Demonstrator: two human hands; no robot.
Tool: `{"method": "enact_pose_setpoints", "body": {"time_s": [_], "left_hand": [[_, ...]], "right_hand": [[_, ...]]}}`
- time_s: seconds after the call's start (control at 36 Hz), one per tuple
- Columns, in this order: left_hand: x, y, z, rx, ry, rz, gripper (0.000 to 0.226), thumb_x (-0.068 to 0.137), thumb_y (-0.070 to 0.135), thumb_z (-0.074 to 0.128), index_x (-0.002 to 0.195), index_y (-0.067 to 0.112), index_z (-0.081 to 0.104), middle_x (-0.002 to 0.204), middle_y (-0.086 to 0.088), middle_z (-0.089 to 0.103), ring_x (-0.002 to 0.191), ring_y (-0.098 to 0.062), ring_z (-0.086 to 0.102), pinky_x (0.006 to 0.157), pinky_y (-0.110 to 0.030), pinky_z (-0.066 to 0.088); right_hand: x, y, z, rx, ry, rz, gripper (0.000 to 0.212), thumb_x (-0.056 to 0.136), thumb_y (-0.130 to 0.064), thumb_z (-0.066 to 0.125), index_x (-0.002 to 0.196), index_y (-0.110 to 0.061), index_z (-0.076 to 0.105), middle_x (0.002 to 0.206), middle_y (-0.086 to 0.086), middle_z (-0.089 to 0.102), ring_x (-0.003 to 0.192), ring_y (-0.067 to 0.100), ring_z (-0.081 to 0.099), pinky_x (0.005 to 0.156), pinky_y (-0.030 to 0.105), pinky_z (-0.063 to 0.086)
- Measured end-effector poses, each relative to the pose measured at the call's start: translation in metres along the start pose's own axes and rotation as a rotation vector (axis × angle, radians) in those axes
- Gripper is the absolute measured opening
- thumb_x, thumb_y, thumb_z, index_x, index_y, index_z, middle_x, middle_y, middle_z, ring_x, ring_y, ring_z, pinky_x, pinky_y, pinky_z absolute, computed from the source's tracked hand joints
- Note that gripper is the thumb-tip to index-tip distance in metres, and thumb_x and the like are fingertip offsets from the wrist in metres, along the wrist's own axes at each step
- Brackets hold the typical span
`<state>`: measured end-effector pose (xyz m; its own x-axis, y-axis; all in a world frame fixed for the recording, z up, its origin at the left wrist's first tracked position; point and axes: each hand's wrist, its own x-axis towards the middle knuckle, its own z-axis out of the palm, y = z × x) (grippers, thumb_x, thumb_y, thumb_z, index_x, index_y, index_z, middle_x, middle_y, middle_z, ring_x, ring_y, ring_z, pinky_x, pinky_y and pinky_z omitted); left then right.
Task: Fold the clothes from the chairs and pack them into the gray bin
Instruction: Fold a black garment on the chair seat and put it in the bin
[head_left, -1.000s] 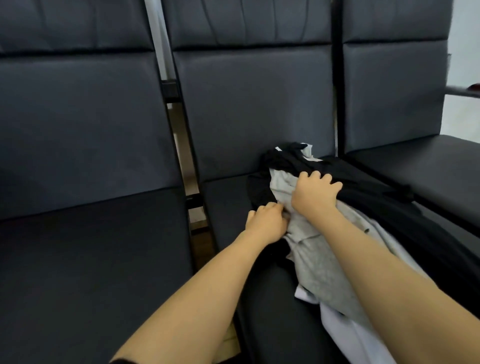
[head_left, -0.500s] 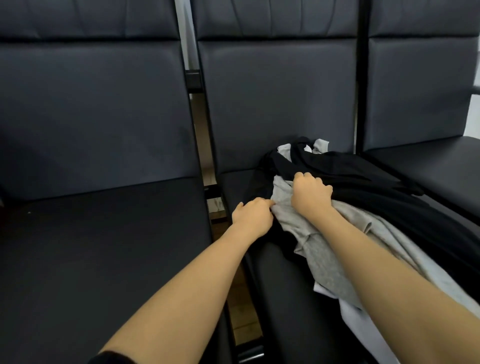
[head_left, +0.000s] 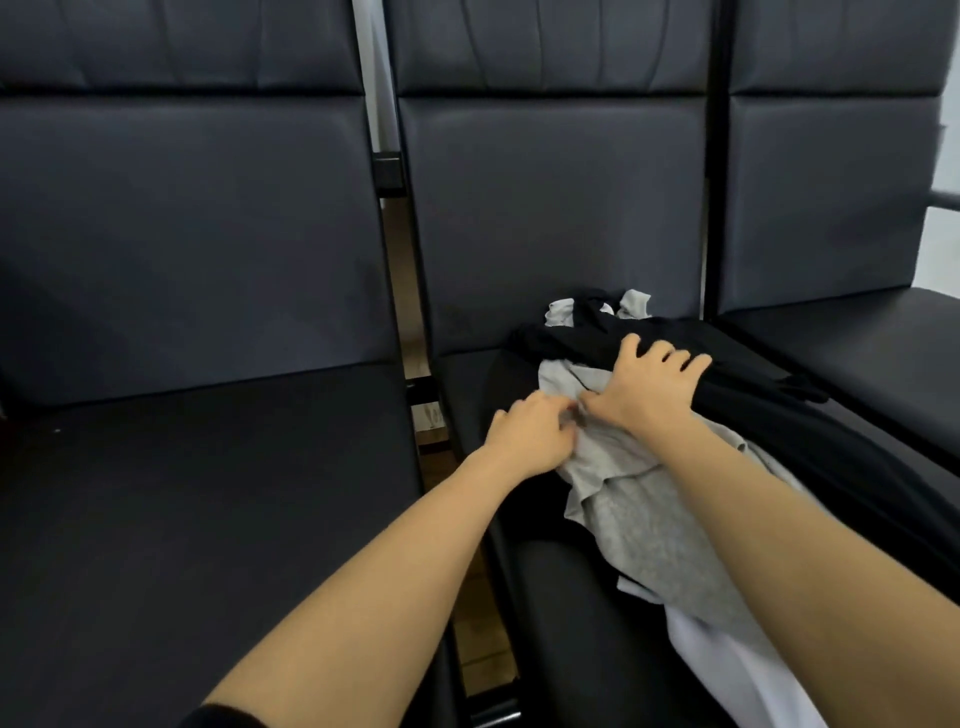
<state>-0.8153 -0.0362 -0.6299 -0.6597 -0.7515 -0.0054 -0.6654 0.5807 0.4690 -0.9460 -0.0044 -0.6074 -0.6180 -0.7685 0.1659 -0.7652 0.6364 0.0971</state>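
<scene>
Folding looks barely begun: clothes lie heaped on the middle chair (head_left: 519, 597), left hand (head_left: 530, 434) pinching the gray shirt (head_left: 639, 530), right hand (head_left: 647, 389) spread flat across the black garment (head_left: 779, 415), no bin in sight.

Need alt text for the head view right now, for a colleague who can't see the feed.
Both hands work a pile of clothes on the middle chair: the left hand pinches the gray garment, and the right hand rests spread across it and the black garment. A white garment lies underneath.
</scene>
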Motion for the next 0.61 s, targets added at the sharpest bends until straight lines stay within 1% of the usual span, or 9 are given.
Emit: {"method": "enact_pose_setpoints", "body": {"time_s": [0.08, 0.11, 0.14, 0.17, 0.19, 0.25, 0.39, 0.5, 0.61], "left_hand": [[0.0, 0.007, 0.011, 0.046, -0.043, 0.011, 0.037, 0.092, 0.045, 0.047, 0.127, 0.031, 0.053, 0.13, -0.002, 0.051, 0.12, -0.028, 0.045, 0.095, -0.045, 0.035], [0.0, 0.007, 0.015, 0.086, -0.027, 0.008, 0.038, 0.092, 0.045, 0.048, 0.128, 0.031, 0.052, 0.131, -0.001, 0.05, 0.121, -0.026, 0.043, 0.096, -0.044, 0.033], [0.001, 0.007, 0.017, 0.107, 0.002, 0.0, 0.038, 0.092, 0.043, 0.049, 0.127, 0.03, 0.053, 0.131, 0.0, 0.048, 0.122, -0.025, 0.041, 0.096, -0.042, 0.031], [0.001, 0.006, 0.019, 0.107, 0.03, -0.012, 0.036, 0.093, 0.041, 0.05, 0.126, 0.028, 0.054, 0.129, -0.001, 0.048, 0.122, -0.024, 0.041, 0.096, -0.04, 0.031], [0.002, 0.005, 0.02, 0.099, 0.057, -0.025, 0.034, 0.093, 0.039, 0.05, 0.124, 0.026, 0.056, 0.128, -0.002, 0.048, 0.121, -0.023, 0.041, 0.096, -0.039, 0.032], [0.004, 0.003, 0.02, 0.117, 0.093, -0.039, 0.031, 0.094, 0.036, 0.05, 0.12, 0.022, 0.059, 0.124, -0.003, 0.049, 0.119, -0.024, 0.044, 0.093, -0.037, 0.035], [0.003, -0.009, 0.013, 0.159, 0.141, -0.064, 0.026, 0.096, 0.033, 0.05, 0.112, 0.016, 0.061, 0.119, -0.004, 0.049, 0.113, -0.023, 0.05, 0.086, -0.035, 0.039], [-0.002, -0.023, 0.005, 0.158, 0.198, -0.099, 0.021, 0.095, 0.03, 0.051, 0.107, 0.015, 0.061, 0.116, -0.004, 0.051, 0.109, -0.022, 0.052, 0.078, -0.033, 0.039], [-0.008, -0.039, -0.004, 0.124, 0.247, -0.129, 0.018, 0.096, 0.026, 0.049, 0.103, 0.013, 0.06, 0.111, -0.004, 0.052, 0.102, -0.022, 0.054, 0.07, -0.032, 0.039]], "right_hand": [[0.001, 0.007, 0.0, 0.033, -0.097, 0.019, 0.097, 0.077, -0.068, 0.055, 0.142, -0.003, 0.023, 0.138, 0.024, 0.04, 0.124, 0.042, 0.041, 0.103, 0.057, 0.025], [0.001, 0.007, -0.002, 0.041, -0.1, -0.002, 0.085, 0.079, -0.059, 0.058, 0.137, -0.003, 0.031, 0.133, 0.02, 0.046, 0.12, 0.038, 0.045, 0.101, 0.054, 0.03], [0.001, 0.007, -0.003, 0.055, -0.077, -0.045, 0.063, 0.081, -0.047, 0.059, 0.125, -0.004, 0.043, 0.126, 0.016, 0.052, 0.115, 0.034, 0.05, 0.097, 0.049, 0.033], [0.0, 0.007, -0.003, 0.073, -0.045, -0.088, 0.036, 0.083, -0.034, 0.058, 0.107, -0.008, 0.05, 0.117, 0.011, 0.056, 0.107, 0.031, 0.053, 0.093, 0.044, 0.035], [-0.002, 0.006, -0.005, 0.101, -0.039, -0.117, 0.015, 0.083, -0.024, 0.056, 0.088, -0.011, 0.049, 0.109, 0.007, 0.058, 0.099, 0.029, 0.054, 0.088, 0.04, 0.036], [-0.004, 0.004, -0.006, 0.121, -0.042, -0.153, 0.021, 0.084, -0.015, 0.054, 0.07, -0.015, 0.039, 0.097, 0.002, 0.057, 0.089, 0.027, 0.055, 0.081, 0.036, 0.034], [-0.003, -0.003, -0.003, 0.177, -0.001, -0.172, 0.028, 0.088, -0.015, 0.051, 0.068, -0.013, 0.032, 0.089, 0.003, 0.048, 0.095, 0.031, 0.059, 0.077, 0.035, 0.034], [-0.008, -0.022, -0.004, 0.258, 0.031, -0.223, 0.017, 0.089, -0.019, 0.052, 0.085, -0.01, 0.038, 0.102, 0.008, 0.058, 0.097, 0.032, 0.059, 0.077, 0.037, 0.036], [-0.011, -0.046, -0.007, 0.324, 0.039, -0.254, 0.017, 0.089, -0.02, 0.051, 0.087, -0.01, 0.037, 0.105, 0.009, 0.061, 0.099, 0.032, 0.058, 0.081, 0.039, 0.039]]}}
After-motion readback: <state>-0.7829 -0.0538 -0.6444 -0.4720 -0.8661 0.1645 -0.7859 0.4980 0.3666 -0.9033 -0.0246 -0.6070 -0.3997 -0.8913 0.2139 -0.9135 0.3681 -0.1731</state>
